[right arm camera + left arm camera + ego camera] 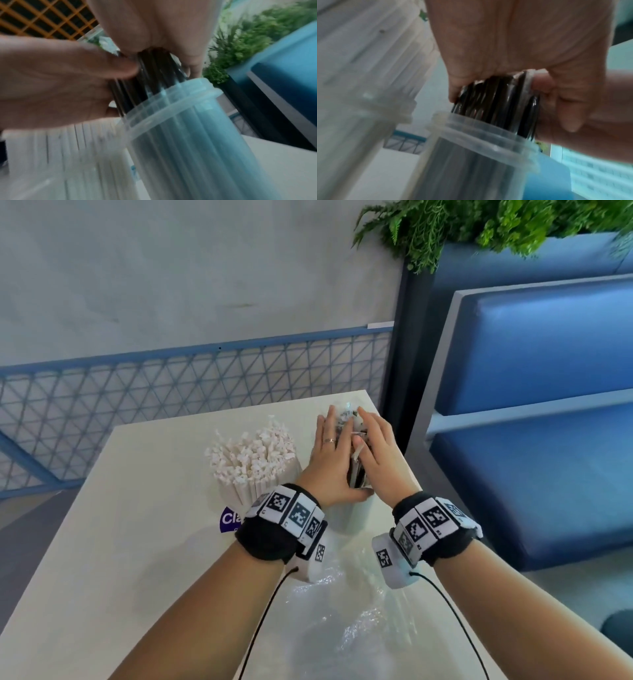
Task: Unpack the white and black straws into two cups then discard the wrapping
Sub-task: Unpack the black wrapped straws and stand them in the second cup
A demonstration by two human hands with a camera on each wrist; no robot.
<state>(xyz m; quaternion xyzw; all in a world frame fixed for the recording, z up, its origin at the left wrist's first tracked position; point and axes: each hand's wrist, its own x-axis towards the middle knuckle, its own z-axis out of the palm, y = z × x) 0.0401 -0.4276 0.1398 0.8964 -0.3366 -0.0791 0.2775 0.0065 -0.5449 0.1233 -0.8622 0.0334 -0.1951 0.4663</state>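
Clasping the black straws (pixel 356 470) between them, the left hand (pixel 329 460) and right hand (pixel 380 460) pressed in with near-straight fingers. Below the fingers, the bundle stood in a clear cup (pixel 481 155); white straws (pixel 253 457) filled another cup (pixel 68 169) just left.

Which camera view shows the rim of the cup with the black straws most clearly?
The left wrist view: the rim shows close, with the black straws going into it. The right wrist view shows the same rim, more blurred. In the head view the left hand and right hand hide it.
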